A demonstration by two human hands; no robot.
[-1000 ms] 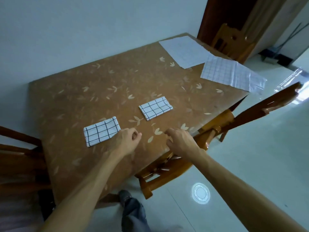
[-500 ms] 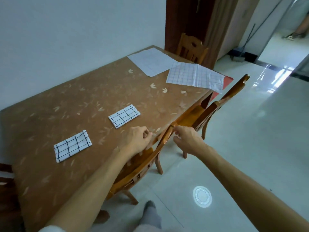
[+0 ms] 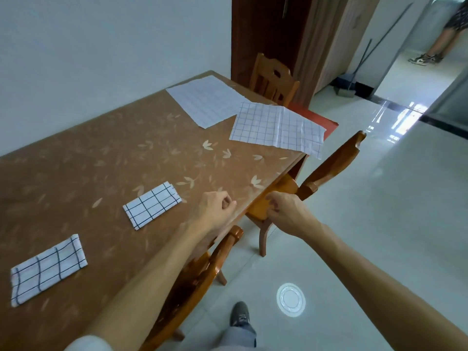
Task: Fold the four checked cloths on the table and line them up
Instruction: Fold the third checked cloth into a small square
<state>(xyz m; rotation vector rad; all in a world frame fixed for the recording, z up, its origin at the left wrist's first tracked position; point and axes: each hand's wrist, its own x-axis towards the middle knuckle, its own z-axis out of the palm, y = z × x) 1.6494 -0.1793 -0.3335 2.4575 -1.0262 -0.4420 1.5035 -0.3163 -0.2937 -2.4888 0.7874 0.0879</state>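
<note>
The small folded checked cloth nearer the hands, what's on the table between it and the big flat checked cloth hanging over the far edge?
Nothing: the head view shows only bare brown leaf-patterned tabletop between the folded checked cloth and the flat checked cloth.

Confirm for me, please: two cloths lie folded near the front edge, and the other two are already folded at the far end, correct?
Not quite. The head view shows the two far cloths spread flat, unfolded, one overhanging the table edge. The two near cloths are folded.

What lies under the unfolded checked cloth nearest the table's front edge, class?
The unfolded checked cloth rests on the brown table, overlapping a corner of the paler cloth behind it. One corner hangs off the table edge. Whatever else it covers cannot be seen.
</note>
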